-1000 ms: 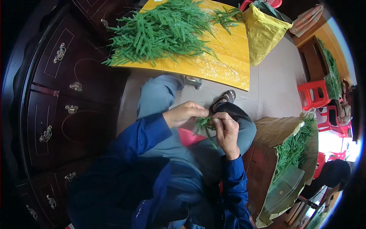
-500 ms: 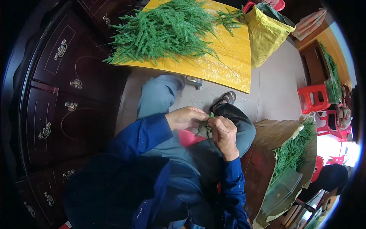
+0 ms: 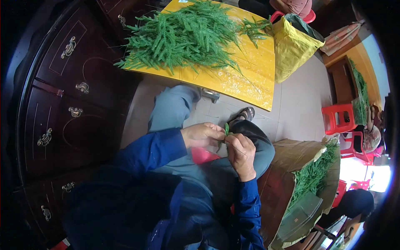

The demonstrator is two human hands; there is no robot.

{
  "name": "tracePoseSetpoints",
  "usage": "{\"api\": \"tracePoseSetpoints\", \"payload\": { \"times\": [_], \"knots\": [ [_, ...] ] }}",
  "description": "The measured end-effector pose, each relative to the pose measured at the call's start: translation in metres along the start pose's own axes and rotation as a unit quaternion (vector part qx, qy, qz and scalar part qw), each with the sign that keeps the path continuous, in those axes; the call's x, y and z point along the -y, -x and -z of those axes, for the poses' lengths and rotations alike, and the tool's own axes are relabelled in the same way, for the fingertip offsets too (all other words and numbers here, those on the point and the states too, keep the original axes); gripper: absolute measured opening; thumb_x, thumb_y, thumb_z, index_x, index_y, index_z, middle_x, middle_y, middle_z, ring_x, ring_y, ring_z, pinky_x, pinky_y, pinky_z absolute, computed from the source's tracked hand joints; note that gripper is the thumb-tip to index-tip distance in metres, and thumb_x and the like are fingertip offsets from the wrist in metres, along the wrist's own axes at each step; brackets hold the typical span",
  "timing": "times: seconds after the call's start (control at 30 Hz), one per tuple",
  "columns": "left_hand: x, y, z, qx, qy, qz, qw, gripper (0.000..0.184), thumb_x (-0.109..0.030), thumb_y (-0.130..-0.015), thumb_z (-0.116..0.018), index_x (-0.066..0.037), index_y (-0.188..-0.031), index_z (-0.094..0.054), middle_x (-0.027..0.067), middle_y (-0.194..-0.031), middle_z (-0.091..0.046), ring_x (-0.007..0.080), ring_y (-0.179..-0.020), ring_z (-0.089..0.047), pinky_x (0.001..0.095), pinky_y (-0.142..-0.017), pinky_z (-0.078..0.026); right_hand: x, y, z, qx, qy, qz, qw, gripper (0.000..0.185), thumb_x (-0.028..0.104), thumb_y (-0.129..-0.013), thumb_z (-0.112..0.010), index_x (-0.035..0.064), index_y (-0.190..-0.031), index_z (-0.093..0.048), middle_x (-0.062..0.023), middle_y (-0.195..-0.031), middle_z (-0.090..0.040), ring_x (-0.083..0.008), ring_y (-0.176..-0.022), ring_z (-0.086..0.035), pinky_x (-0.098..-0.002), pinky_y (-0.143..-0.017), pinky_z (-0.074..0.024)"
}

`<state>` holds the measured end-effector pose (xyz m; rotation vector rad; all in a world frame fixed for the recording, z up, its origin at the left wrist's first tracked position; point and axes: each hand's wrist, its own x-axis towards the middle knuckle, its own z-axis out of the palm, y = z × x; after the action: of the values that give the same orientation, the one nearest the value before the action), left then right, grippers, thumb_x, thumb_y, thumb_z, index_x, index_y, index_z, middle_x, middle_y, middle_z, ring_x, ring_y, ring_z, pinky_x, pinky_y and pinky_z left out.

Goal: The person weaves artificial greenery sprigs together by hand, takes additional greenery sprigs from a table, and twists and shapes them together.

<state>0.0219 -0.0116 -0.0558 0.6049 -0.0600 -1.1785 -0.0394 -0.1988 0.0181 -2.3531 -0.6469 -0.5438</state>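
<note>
Over my lap, my left hand (image 3: 203, 134) and my right hand (image 3: 241, 152) meet at the fingertips. Both pinch a small green fern-like sprig (image 3: 226, 128), whose tip sticks up between them while darker strands hang below. How the fingers grip its stem is partly hidden. Beneath the hands, a pink object (image 3: 203, 156) lies at my lap. A large heap of similar green sprigs (image 3: 179, 37) covers much of the yellow table (image 3: 246, 89) in front of me, and a few loose sprigs (image 3: 255, 31) lie at its right.
A yellow sack (image 3: 293, 50) stands right of the table. At my right is a cardboard box (image 3: 287, 158) holding more green sprigs (image 3: 314, 173). A dark wooden cabinet (image 3: 75, 137) fills the left. Red stools (image 3: 338, 118) and other people are at the right and far side.
The view has shifted slightly. My hands stay together on the sprig, and more of its green tip now shows above the fingers.
</note>
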Motion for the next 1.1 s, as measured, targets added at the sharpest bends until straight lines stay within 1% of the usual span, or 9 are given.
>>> {"api": "tracePoseSetpoints", "payload": {
  "times": [0.43,0.6,0.63,0.73,0.77,0.87,0.9,1.03,1.1],
  "knots": [
    [0.005,-0.001,0.006,0.003,0.011,-0.003,1.0,0.021,-0.019,-0.088,-0.072,-0.004,-0.103,-0.067,0.0013,-0.094,-0.068,0.0119,-0.087,-0.061,0.0275,-0.081,-0.047,-0.001,0.003,0.001,-0.007,-0.016,0.007,1.0,0.022,0.002,-0.073,-0.07,0.0096,-0.092,-0.063,-0.0058,-0.075,-0.056,-0.0254,-0.063,-0.055,-0.0366,-0.055,-0.0452],
    [0.003,-0.003,-0.02,-0.06,-0.108,-0.195,0.973,0.015,-0.011,-0.086,-0.074,-0.005,-0.099,-0.068,0.0025,-0.097,-0.067,0.014,-0.094,-0.062,0.03,-0.088,-0.047,-0.001,0.001,-0.006,-0.077,-0.106,-0.06,0.99,0.015,0.0,-0.081,-0.068,0.0052,-0.094,-0.063,-0.0107,-0.076,-0.061,-0.0289,-0.065,-0.06,-0.0333,-0.059,-0.0476],
    [0.0,-0.001,-0.03,-0.09,-0.127,-0.228,0.961,0.013,-0.009,-0.085,-0.074,-0.005,-0.096,-0.067,0.003,-0.097,-0.067,0.0155,-0.096,-0.062,0.031,-0.09,-0.047,0.004,0.002,-0.003,-0.062,-0.119,-0.131,0.982,0.004,0.001,-0.089,-0.063,0.0019,-0.093,-0.062,-0.0101,-0.077,-0.064,-0.0245,-0.066,-0.063,-0.0312,-0.06,-0.0487],
    [-0.014,0.006,-0.044,-0.166,-0.449,-0.408,0.778,0.013,-0.006,-0.082,-0.075,-0.007,-0.089,-0.065,0.0053,-0.093,-0.064,0.0222,-0.1,-0.063,0.0329,-0.095,-0.045,0.004,0.006,-0.013,-0.066,-0.322,-0.324,0.887,0.004,0.005,-0.095,-0.059,0.001,-0.094,-0.06,-0.005,-0.077,-0.063,-0.0158,-0.067,-0.062,-0.0286,-0.061,-0.0489],
    [-0.019,0.01,-0.056,-0.194,-0.518,-0.437,0.709,0.017,-0.007,-0.075,-0.076,-0.008,-0.084,-0.062,0.0067,-0.089,-0.061,0.0261,-0.101,-0.062,0.0399,-0.104,-0.041,0.003,0.007,-0.019,-0.077,-0.458,-0.358,0.81,0.011,0.01,-0.1,-0.055,0.0017,-0.095,-0.058,-0.0013,-0.077,-0.06,-0.01,-0.068,-0.059,-0.0259,-0.063,-0.0485],
    [-0.025,0.016,-0.063,-0.164,-0.743,-0.482,0.434,0.017,-0.006,-0.068,-0.074,-0.009,-0.081,-0.063,0.0039,-0.088,-0.06,0.024,-0.101,-0.062,0.0479,-0.113,-0.033,0.004,0.003,-0.016,-0.05,-0.617,-0.46,0.637,0.01,0.013,-0.1,-0.054,0.0041,-0.096,-0.058,-0.0019,-0.076,-0.059,-0.0097,-0.066,-0.056,-0.024,-0.063,-0.0472],
    [-0.023,0.014,-0.059,-0.135,-0.757,-0.509,0.387,0.015,-0.007,-0.065,-0.071,-0.009,-0.078,-0.064,0.0012,-0.087,-0.06,0.0218,-0.1,-0.062,0.053,-0.116,-0.026,-0.002,0.008,-0.021,-0.042,-0.635,-0.482,0.602,0.011,0.015,-0.1,-0.054,0.0057,-0.096,-0.058,-0.0017,-0.076,-0.059,-0.0096,-0.066,-0.056,-0.0239,-0.063,-0.0466],
    [-0.021,0.013,-0.062,-0.163,-0.764,-0.489,0.389,0.014,-0.005,-0.067,-0.073,-0.009,-0.079,-0.065,0.0006,-0.088,-0.061,0.0218,-0.096,-0.063,0.0521,-0.113,-0.031,-0.008,0.012,-0.026,-0.04,-0.691,-0.482,0.537,0.011,0.016,-0.099,-0.055,0.0069,-0.095,-0.058,-0.0015,-0.076,-0.059,-0.0097,-0.065,-0.056,-0.0247,-0.062,-0.0473],
    [-0.026,0.013,-0.064,-0.17,-0.704,-0.431,0.538,0.013,-0.005,-0.07,-0.074,-0.007,-0.08,-0.065,0.0023,-0.09,-0.063,0.0233,-0.094,-0.064,0.0474,-0.108,-0.037,-0.008,0.01,-0.022,-0.054,-0.669,-0.471,0.572,0.01,0.016,-0.1,-0.055,0.0072,-0.096,-0.057,-0.0017,-0.076,-0.059,-0.0096,-0.065,-0.057,-0.0247,-0.062,-0.0475]
  ]
}}
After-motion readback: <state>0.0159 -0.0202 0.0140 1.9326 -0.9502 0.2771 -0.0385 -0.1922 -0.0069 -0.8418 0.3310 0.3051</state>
